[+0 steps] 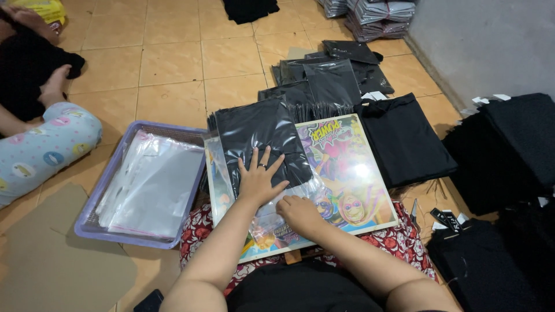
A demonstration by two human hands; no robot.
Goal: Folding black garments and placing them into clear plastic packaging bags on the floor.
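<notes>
A colourful cartoon board fills the lap. On it, toward eleven o'clock, lies a bagged black garment. The left hand presses it, fingers spread flat; the right hand, curled, pinches the bag's open flap, seemingly sealing. At nine o'clock sits a purple basket.

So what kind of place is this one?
Probably a home garment-packing spot on a tiled floor: stacks of bagged garments, a purple tray of clear bags, and folded black clothes.

Floor layout, seated packing spot
Bagged garment on board, both hands upon it; tray of bags left; folded cloth right; bagged stack behind.
</notes>
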